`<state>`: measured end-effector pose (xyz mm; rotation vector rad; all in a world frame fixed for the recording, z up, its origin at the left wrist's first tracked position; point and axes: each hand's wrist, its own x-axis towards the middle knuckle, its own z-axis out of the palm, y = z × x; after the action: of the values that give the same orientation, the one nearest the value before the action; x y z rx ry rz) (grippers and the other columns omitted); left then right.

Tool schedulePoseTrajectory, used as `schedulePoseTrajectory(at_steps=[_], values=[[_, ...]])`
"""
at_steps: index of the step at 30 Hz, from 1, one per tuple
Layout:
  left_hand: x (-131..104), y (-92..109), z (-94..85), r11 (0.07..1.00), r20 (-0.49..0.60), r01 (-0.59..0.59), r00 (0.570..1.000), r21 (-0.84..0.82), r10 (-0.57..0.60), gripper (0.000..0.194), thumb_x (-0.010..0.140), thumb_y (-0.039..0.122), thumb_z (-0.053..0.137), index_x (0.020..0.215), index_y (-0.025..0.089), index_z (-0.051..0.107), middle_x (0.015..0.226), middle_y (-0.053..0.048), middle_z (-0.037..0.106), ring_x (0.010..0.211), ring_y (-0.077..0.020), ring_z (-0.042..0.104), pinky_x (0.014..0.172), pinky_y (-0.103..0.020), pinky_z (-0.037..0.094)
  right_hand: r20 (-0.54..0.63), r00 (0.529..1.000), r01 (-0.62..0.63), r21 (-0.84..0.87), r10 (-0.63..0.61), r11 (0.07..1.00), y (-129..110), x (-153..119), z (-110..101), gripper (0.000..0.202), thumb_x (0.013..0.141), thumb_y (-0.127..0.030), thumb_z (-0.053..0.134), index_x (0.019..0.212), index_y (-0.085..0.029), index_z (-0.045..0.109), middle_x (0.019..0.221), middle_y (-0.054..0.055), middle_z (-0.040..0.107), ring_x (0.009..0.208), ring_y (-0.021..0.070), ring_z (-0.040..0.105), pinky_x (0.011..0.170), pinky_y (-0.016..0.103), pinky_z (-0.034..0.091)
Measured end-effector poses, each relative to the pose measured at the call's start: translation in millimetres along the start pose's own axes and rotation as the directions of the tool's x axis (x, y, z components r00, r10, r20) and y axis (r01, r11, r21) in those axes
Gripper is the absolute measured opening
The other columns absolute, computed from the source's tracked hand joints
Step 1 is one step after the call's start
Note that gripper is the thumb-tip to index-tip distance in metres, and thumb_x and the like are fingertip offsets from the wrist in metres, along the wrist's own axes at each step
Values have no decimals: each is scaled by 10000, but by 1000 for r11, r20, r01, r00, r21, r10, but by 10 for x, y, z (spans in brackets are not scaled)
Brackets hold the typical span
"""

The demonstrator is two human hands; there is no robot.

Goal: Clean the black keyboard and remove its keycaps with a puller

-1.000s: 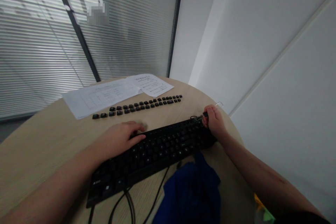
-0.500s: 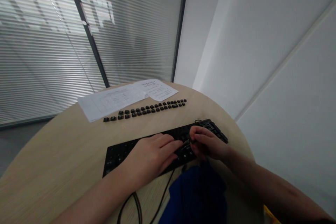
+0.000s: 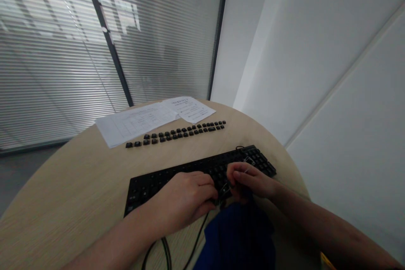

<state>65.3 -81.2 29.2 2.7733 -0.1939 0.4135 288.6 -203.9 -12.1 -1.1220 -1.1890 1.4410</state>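
A black keyboard (image 3: pixel 264 162) lies at a slant near the table's front edge. Over its middle, my left hand (image 3: pixel 186 196) has its fingers curled down to the thumb; whatever they may hold is hidden. Just to the right, my right hand (image 3: pixel 248 179) is closed in a pinch above the keys, and what lies between its fingertips is too dark to make out. Thin, light wire-like lines (image 3: pixel 225 188) show on the keyboard between the two hands. Beyond the keyboard, loose black keycaps (image 3: pixel 179 135) stand in two slanting rows.
Printed paper sheets (image 3: pixel 139 120) lie behind the keycaps on the round wooden table (image 3: pixel 79 177). A black cable (image 3: pixel 167 253) loops at the front. Dark blue fabric (image 3: pixel 234 236) hangs below my right hand. A white wall (image 3: pixel 341 71) rises at the right, window blinds (image 3: pixel 167 29) behind.
My right hand has come down and nearer, uncovering more keys on the right. My left fingers, stretched forward before, are now curled in closer to the keyboard's near edge.
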Motion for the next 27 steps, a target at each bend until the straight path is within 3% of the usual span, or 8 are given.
schedulePoseTrajectory(at_steps=[5, 7, 9, 11, 12, 15, 19, 27], values=[[-21, 2, -56, 999, -140, -49, 989, -1, 49, 73, 956, 218, 613, 988, 202, 677, 940, -16, 694, 818, -151, 655, 715, -257, 521, -218, 963, 147, -62, -157, 987, -6, 11, -73, 495, 953, -646, 475, 728, -207, 507, 489, -54, 454, 380, 93, 385, 377, 201, 265], [-27, 4, -78, 997, -220, -70, 972, 45, 78, 103, 981, 236, 582, 1011, 195, 671, 936, -25, 690, 804, -149, 651, 703, -259, 526, -301, 898, 271, -198, -321, 942, -56, -14, -101, 568, 1003, -632, 346, 674, -208, 533, 538, -18, 466, 458, 120, 429, 441, 241, 344], [-29, 9, -89, 991, -284, -80, 952, 110, 109, 125, 997, 242, 556, 1017, 187, 667, 896, -27, 683, 760, -146, 640, 670, -262, 524, -324, 799, 356, -422, -506, 834, -120, -57, -110, 625, 1037, -586, 266, 664, -208, 594, 693, 45, 572, 653, 167, 562, 629, 308, 477], [-26, 18, -87, 980, -317, -89, 938, 176, 143, 133, 1005, 234, 541, 1002, 180, 663, 843, -24, 673, 712, -143, 622, 632, -265, 515, -273, 715, 372, -631, -643, 681, -174, -107, -96, 562, 1057, -513, 290, 775, -216, 675, 891, 81, 646, 878, 205, 619, 844, 365, 493], [-22, 24, -82, 974, -325, -97, 932, 204, 161, 136, 1007, 223, 533, 990, 177, 661, 821, -23, 668, 696, -141, 615, 618, -266, 509, -222, 704, 364, -703, -674, 611, -193, -129, -81, 490, 1062, -469, 317, 872, -225, 699, 936, 82, 657, 923, 211, 622, 885, 373, 484], [-10, 47, -58, 955, -316, -116, 927, 271, 203, 150, 1015, 205, 517, 972, 174, 657, 780, -16, 652, 668, -136, 595, 593, -270, 493, -44, 768, 340, -817, -639, 465, -212, -168, -17, 343, 1064, -353, 372, 1108, -235, 691, 882, 66, 661, 837, 193, 625, 787, 330, 495], [-4, 75, -31, 935, -286, -125, 931, 333, 226, 167, 1027, 210, 502, 961, 179, 652, 745, 1, 613, 633, -127, 554, 554, -266, 459, 142, 835, 368, -862, -531, 348, -188, -141, 62, 241, 1003, -344, 550, 1089, -204, 725, 787, 47, 662, 691, 156, 606, 635, 266, 461], [-8, 81, -23, 896, -210, -153, 943, 416, 258, 146, 1014, 186, 510, 953, 180, 643, 760, -1, 603, 640, -149, 531, 533, -294, 434, 157, 842, 387, -842, -516, 375, -152, -67, 184, 252, 918, -397, 686, 1013, -174, 753, 731, 33, 651, 615, 127, 586, 575, 231, 442]])
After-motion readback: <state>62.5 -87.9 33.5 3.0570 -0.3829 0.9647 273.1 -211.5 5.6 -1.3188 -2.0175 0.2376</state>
